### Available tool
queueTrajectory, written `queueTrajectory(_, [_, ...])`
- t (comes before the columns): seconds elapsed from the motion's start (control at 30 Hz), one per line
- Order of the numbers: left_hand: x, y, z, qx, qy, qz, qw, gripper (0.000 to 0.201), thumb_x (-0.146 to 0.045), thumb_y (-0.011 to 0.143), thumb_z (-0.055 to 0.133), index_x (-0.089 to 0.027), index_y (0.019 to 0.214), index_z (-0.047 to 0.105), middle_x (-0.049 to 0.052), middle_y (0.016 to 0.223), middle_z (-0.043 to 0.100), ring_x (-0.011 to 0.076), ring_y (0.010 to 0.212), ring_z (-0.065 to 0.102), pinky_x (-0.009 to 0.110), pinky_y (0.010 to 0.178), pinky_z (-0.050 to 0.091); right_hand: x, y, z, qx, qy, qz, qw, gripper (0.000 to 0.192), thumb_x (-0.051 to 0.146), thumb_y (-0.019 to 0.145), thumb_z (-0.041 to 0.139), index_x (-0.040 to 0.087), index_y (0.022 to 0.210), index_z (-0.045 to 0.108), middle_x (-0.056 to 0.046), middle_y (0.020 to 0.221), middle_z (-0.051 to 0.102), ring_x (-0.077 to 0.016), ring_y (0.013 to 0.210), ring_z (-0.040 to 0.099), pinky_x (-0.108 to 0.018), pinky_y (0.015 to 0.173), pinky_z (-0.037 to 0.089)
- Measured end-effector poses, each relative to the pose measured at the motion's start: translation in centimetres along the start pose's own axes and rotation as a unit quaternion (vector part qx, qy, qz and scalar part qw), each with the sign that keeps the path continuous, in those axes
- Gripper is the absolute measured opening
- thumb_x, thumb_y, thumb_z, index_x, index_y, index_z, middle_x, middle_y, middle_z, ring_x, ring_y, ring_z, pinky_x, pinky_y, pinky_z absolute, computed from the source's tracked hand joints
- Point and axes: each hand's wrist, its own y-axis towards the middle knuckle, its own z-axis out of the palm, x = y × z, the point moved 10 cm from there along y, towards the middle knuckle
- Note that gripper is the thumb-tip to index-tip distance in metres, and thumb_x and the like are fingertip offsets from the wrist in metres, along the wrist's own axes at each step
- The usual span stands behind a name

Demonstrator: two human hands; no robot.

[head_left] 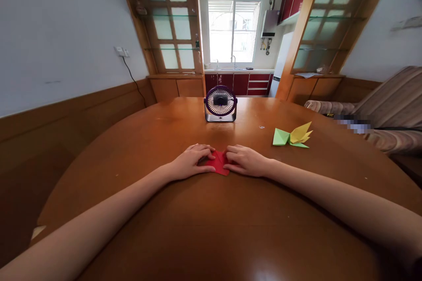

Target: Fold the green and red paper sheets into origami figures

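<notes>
A small piece of folded red paper lies on the wooden table between my two hands. My left hand holds its left side, fingers curled over the far part and thumb along the near part. On the opposite side, my right hand grips the paper with bent fingers and thumb pressed on it. A crease line shows on the red surface, and its outer edges are partly hidden under my fingers.
A small round desk fan stands at the far side of the oval table. To the right of my right hand rests a green and yellow folded paper figure. A striped armchair is beyond the table's right edge.
</notes>
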Motion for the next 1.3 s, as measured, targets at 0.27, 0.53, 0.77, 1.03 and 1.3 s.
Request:
queueTrajectory(0.27, [1.5,0.2,0.4,0.013,-0.032,-0.061,0.998,0.063,-0.058,0.082,0.063,-0.024,0.134,0.048,0.014,0.146,0.045,0.0303,0.140,0.034,0.058,0.115,0.012,-0.2,-0.4,-0.2,0.006,0.027,0.041,0.999,0.039,0.051,0.094,0.049,0.014,0.092,0.058,-0.011,0.094,0.059,-0.0203,0.079,0.056,-0.036,0.076,0.049])
queueTrajectory(0.53, [3.4,-0.5,0.7,0.093,-0.041,-0.111,0.989,0.097,-0.066,0.082,0.056,-0.027,0.154,0.004,0.011,0.159,0.014,0.0307,0.148,0.006,0.056,0.116,-0.002,-0.6,-0.5,0.8,0.033,0.064,0.065,0.995,0.060,0.056,0.094,0.044,0.010,0.132,0.048,-0.018,0.132,0.053,-0.0290,0.121,0.050,-0.049,0.109,0.034])
queueTrajectory(0.77, [3.7,-0.6,1.1,0.117,-0.018,-0.129,0.985,0.089,-0.068,0.085,0.048,-0.027,0.154,0.008,0.009,0.159,0.008,0.0289,0.148,0.003,0.056,0.116,-0.003,-1.2,-0.9,3.2,0.143,0.124,0.092,0.977,0.079,0.063,0.096,0.029,0.013,0.154,0.012,-0.015,0.160,0.010,-0.0278,0.148,0.010,-0.053,0.119,-0.008])
queueTrajectory(1.03, [2.9,-0.6,2.1,0.076,0.097,-0.169,0.978,0.085,-0.072,0.090,0.030,-0.016,0.153,0.020,0.016,0.158,0.009,0.0301,0.148,0.006,0.055,0.116,-0.003,-1.2,-0.9,3.3,0.140,0.138,0.096,0.976,0.079,0.064,0.095,0.029,0.013,0.154,0.012,-0.015,0.159,0.009,-0.0291,0.148,0.007,-0.054,0.117,-0.012])
queueTrajectory(1.3, [1.1,-0.2,2.2,0.070,0.110,-0.118,0.984,0.078,-0.067,0.093,0.031,-0.018,0.152,0.022,0.013,0.157,0.014,0.0284,0.147,0.013,0.053,0.117,0.003,-1.4,-0.9,3.2,0.131,0.128,0.115,0.976,0.087,0.069,0.092,0.031,0.012,0.154,0.010,-0.015,0.159,0.007,-0.0305,0.148,0.002,-0.055,0.118,-0.009])
